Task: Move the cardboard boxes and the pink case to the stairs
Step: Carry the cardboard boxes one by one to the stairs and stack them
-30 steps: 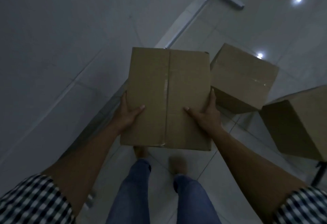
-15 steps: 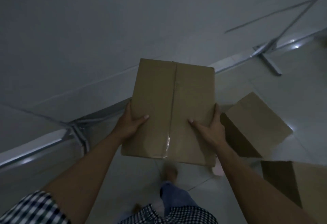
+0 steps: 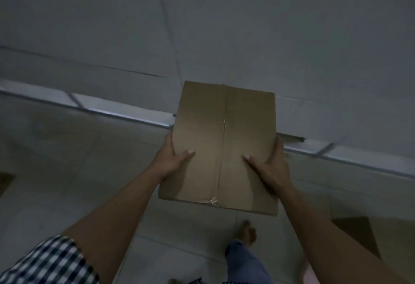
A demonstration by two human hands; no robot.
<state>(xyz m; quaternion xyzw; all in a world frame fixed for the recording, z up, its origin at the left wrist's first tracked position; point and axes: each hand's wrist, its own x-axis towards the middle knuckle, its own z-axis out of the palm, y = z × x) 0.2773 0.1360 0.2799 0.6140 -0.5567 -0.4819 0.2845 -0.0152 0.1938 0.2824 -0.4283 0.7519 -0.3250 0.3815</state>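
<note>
A brown cardboard box [image 3: 224, 140] with a taped centre seam is held up in front of me at the middle of the view. My left hand [image 3: 173, 160] grips its left side, thumb on top. My right hand [image 3: 271, 167] grips its right side the same way. A second cardboard box [image 3: 368, 236] shows partly on the floor at the lower right, behind my right forearm. No pink case can be made out with certainty; the light is dim.
A grey tiled wall [image 3: 247, 25] fills the upper half, meeting the tiled floor along a pale skirting strip [image 3: 125, 108]. My foot [image 3: 247, 232] and a jeans leg are below the box. A dark patch [image 3: 5, 180] lies at the left edge.
The view has swung left: the boxes on the floor have slid off to the lower right and the wall now faces me. Both hands keep the same hold on the box.
</note>
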